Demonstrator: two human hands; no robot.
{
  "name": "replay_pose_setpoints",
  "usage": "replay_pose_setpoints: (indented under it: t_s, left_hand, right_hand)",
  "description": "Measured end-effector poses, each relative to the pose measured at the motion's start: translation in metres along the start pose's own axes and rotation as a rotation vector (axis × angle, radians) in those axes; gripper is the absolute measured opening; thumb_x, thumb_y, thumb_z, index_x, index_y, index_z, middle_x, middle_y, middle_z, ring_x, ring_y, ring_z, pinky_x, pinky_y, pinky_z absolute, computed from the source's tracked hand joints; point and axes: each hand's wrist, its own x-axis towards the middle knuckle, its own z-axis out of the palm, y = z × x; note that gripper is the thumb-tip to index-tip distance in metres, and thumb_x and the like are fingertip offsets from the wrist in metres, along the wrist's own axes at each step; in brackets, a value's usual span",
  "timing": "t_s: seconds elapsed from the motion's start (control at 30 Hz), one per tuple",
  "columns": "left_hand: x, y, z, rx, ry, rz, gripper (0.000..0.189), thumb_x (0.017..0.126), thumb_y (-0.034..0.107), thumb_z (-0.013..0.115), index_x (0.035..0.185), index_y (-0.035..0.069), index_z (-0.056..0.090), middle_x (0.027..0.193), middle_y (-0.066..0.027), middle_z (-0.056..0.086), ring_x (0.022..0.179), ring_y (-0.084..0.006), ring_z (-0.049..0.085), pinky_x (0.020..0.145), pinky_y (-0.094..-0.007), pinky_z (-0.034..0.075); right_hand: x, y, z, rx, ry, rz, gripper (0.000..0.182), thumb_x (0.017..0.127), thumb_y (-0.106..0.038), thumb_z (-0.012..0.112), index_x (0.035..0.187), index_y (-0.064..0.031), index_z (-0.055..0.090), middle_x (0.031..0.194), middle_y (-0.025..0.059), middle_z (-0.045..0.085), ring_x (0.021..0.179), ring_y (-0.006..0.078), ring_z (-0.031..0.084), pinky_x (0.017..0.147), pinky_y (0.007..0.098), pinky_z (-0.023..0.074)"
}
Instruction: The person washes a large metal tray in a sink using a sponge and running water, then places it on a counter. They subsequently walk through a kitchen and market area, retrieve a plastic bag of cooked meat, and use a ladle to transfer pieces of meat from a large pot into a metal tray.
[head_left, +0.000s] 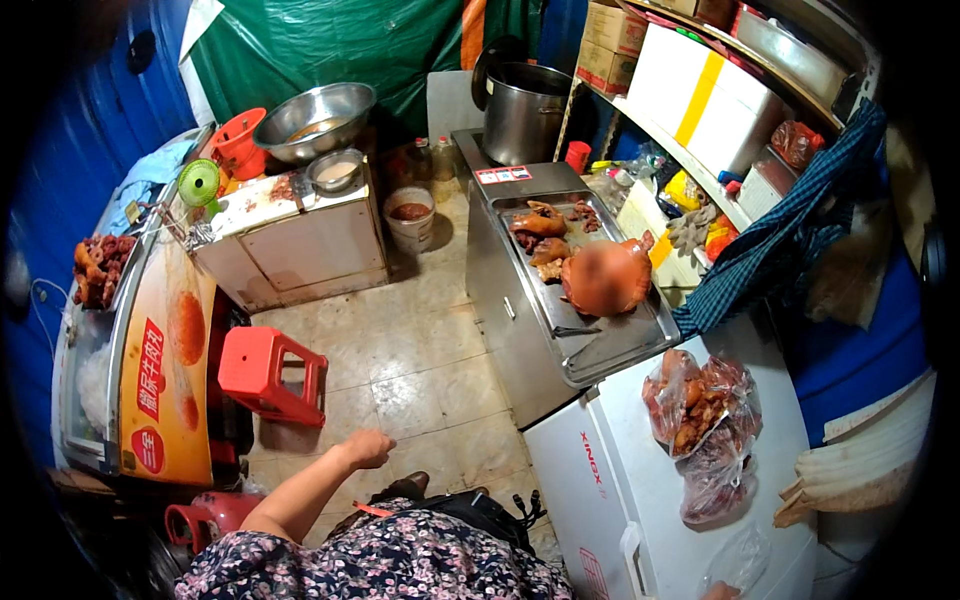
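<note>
My left hand (371, 448) hangs over the tiled floor with its fingers curled and nothing visible in it. At the bottom edge, only part of my right hand (721, 591) shows, at a clear plastic bag (739, 556) on the white chest freezer (622, 450); its grip is mostly cut off. Beyond that bag, clear bags of browned meat (694, 405) and darker meat (716, 484) lie on the lid. A steel tray (592, 360) on the metal counter holds a large reddish piece of meat (607, 279), partly blurred, smaller meat pieces (538, 222) and a dark utensil (576, 331).
A red plastic stool (251, 367) stands left on the floor, near a red gas cylinder (225, 511) and a display freezer (161, 375). A low cabinet (307, 259) bears steel bowls (319, 124). A bucket (410, 217) stands beside it. A stockpot (525, 112) is at the back; shelves (675, 142) line the right.
</note>
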Motion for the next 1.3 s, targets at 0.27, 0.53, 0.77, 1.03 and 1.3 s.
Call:
replay_pose_setpoints:
  t_s: [0.27,0.53,0.77,1.03,1.3]
  left_hand:
    - [0.011,-0.019,0.012,-0.003,-0.009,0.087,0.024,0.075,0.015,0.051,0.094,0.005,0.062,0.089,-0.0195,0.065,0.087,-0.0381,0.062,0.073,-0.0482,0.050]
    - [0.060,-0.050,-0.009,0.098,-0.085,0.306,0.023,0.075,0.017,0.053,0.093,0.005,0.062,0.092,-0.0189,0.065,0.090,-0.0367,0.061,0.077,-0.0461,0.050]
    - [0.085,-0.110,-0.017,0.241,-0.063,0.519,0.022,0.073,0.018,0.060,0.090,0.005,0.064,0.089,-0.0191,0.065,0.088,-0.0357,0.062,0.078,-0.0452,0.051]
    - [0.098,-0.058,0.020,0.257,-0.064,0.845,0.024,0.068,0.017,0.061,0.088,0.004,0.063,0.087,-0.0178,0.065,0.086,-0.0355,0.062,0.076,-0.0459,0.050]
    - [0.062,0.005,0.016,0.249,-0.098,0.799,0.039,0.072,0.013,0.055,0.110,0.008,0.062,0.100,-0.0174,0.064,0.091,-0.0347,0.062,0.078,-0.0433,0.050]
  right_hand:
    - [0.023,-0.025,0.017,0.427,-0.190,0.295,0.047,0.088,-0.039,0.049,0.123,-0.0065,0.053,0.122,0.0168,0.054,0.105,0.0382,0.051,0.087,0.0542,0.0368]
    - [-0.135,0.027,0.074,0.654,-0.052,0.683,0.042,0.093,-0.038,0.045,0.122,-0.0081,0.054,0.129,0.0086,0.052,0.114,0.0257,0.049,0.096,0.0425,0.0341]
    - [-0.403,-0.042,-0.036,0.833,-0.520,1.078,0.043,0.071,-0.021,0.070,0.106,-0.0004,0.056,0.115,0.0216,0.054,0.109,0.0423,0.047,0.095,0.0503,0.0370]
    - [-0.626,-0.050,-0.066,0.659,-1.377,0.755,0.041,0.095,-0.030,0.039,0.127,-0.0047,0.046,0.114,0.0106,0.055,0.093,0.0225,0.056,0.074,0.0315,0.0450]
    - [-0.662,-0.121,-0.019,1.116,-1.334,0.334,0.032,0.085,-0.013,0.054,0.115,-0.0031,0.055,0.096,0.0103,0.060,0.072,0.0233,0.057,0.064,0.0377,0.0437]
